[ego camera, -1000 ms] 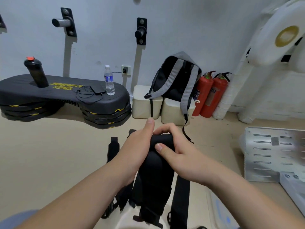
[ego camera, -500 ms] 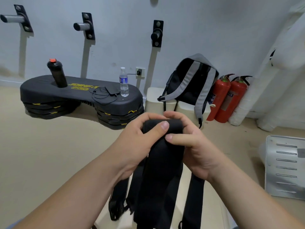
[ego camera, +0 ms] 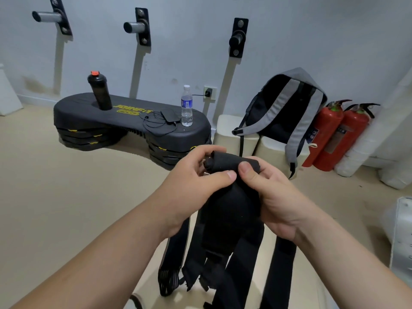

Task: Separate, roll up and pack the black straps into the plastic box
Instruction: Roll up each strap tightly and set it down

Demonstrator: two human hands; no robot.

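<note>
Rolling was in hand: the left hand [ego camera: 191, 181] and right hand [ego camera: 267, 192] both pinched the rolled top of the strap [ego camera: 225, 163], held in mid-air, its tail hanging among other straps [ego camera: 281, 275]. The next move likely called for tight further turns.

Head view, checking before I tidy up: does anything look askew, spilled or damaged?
Nothing spilled or visibly damaged. The roll begun at the top of the black strap, held between left hand and right hand, looks uneven, bunched at its left end. A loose cable lies tangled on the step platform.
</note>
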